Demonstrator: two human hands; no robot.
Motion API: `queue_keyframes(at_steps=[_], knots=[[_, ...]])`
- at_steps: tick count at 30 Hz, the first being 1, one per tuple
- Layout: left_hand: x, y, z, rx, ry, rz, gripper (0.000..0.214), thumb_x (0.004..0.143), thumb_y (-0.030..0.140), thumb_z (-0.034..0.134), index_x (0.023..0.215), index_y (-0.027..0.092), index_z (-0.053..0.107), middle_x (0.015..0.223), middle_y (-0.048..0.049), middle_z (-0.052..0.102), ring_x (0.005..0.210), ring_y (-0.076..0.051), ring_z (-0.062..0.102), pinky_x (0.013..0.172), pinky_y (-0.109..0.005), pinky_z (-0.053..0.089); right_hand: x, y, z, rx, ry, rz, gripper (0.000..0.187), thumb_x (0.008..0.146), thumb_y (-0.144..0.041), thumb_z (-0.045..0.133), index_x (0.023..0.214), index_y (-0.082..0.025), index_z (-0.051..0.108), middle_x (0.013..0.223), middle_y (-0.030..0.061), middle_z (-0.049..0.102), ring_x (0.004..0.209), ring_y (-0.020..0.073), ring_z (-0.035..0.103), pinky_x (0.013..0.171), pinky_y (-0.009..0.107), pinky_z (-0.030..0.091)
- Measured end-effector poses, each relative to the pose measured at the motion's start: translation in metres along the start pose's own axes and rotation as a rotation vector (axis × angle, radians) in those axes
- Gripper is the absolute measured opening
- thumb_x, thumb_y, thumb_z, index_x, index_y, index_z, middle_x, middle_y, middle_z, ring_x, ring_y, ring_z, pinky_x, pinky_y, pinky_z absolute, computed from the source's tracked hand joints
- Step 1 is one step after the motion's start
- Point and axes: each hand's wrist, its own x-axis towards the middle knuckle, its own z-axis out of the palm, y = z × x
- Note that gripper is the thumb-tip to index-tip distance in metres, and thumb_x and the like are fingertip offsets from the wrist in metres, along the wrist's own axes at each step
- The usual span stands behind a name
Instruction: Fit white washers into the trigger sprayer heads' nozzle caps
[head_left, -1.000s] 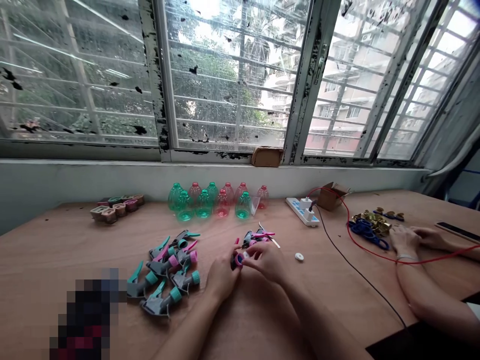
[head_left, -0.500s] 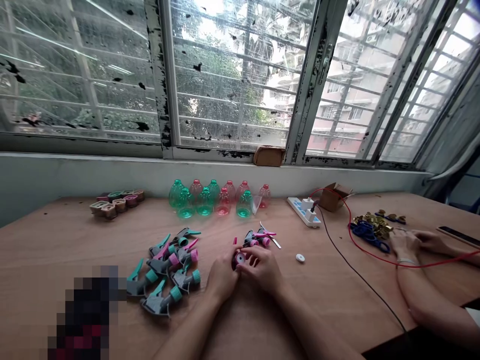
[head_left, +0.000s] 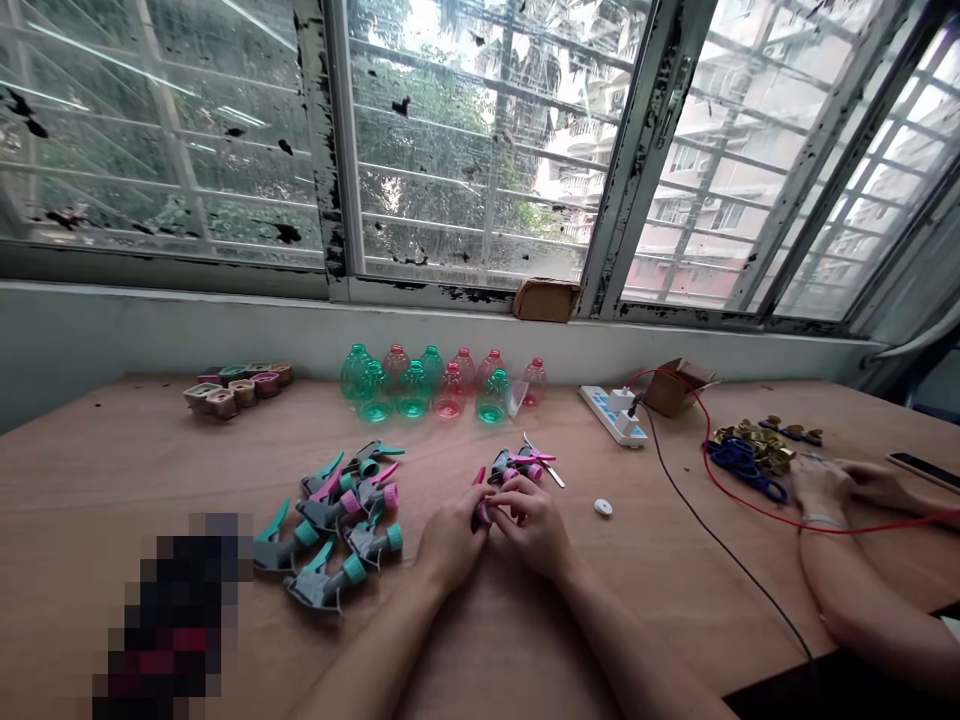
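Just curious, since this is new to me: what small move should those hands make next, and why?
Probably set the small pink part down beside the pink-collared spray triggers, since the left hand and right hand pinch it right in front of them.

Small pink plastic sprayer cap (head_left: 484, 514), hand-held, mostly hidden from view

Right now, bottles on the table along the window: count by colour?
Green plastic bottles: 5
Pink plastic bottles: 5
Total: 10
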Motion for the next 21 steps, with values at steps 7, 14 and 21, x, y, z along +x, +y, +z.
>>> queue_keyframes(at_steps=[7, 14, 21], knots=[[0.0003, -0.0006, 0.0009, 0.049, -0.019, 0.034, 0.030, 0.079, 0.012, 0.056, 0.102, 0.028, 0.066, 0.102, 0.0002, 0.067, 0.088, -0.016, 0.063, 0.075, -0.023, 0.045, -0.0005, 0.0025, -0.0030, -0.010, -0.010, -0.029, 0.011, 0.083, -0.024, 0.065, 0.084, -0.022, 0.076, 0.079, 0.0034, 0.063, 0.065, 0.0128, 0.055, 0.057, 0.024, 0.044], [-0.0003, -0.0017, 0.0029, 0.070, -0.009, 0.038, 0.034, 0.080, 0.012, 0.056, 0.106, 0.030, 0.067, 0.105, 0.0002, 0.067, 0.090, -0.018, 0.064, 0.075, -0.024, 0.045, -0.0003, 0.0031, -0.0024, -0.039, -0.007, 0.001, 0.009, 0.081, -0.024, 0.068, 0.081, -0.023, 0.076, 0.078, 0.0027, 0.063, 0.062, 0.0124, 0.054, 0.057, 0.025, 0.044], [-0.0005, -0.0018, 0.0038, 0.091, -0.002, 0.056, 0.041, 0.082, 0.013, 0.054, 0.116, 0.034, 0.064, 0.105, 0.0000, 0.066, 0.089, -0.018, 0.064, 0.074, -0.024, 0.046, -0.0007, 0.0023, -0.0001, -0.038, 0.018, 0.019, 0.009, 0.081, -0.022, 0.067, 0.079, -0.022, 0.075, 0.077, 0.0027, 0.064, 0.070, 0.0145, 0.060, 0.065, 0.026, 0.047]])
